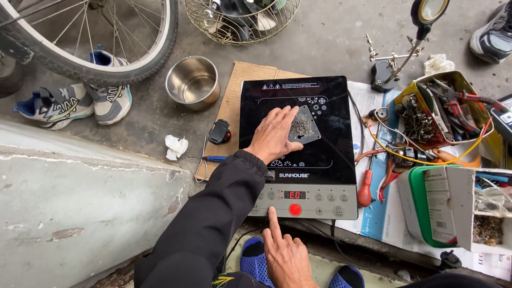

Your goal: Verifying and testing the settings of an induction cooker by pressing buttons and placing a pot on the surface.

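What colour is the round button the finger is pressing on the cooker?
Red. The round button sits on the grey control strip, just above the right hand; the head view shows it clearly.

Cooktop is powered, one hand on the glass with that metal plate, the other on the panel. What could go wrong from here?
1. The left hand rests on the cooktop beside the metal plate; with the display lit, the plate may heat and burn the fingers.
2. The right hand points at the red button; it could hit a neighbouring key.
3. Loose wires and screwdriver crowd the right edge and might snag.
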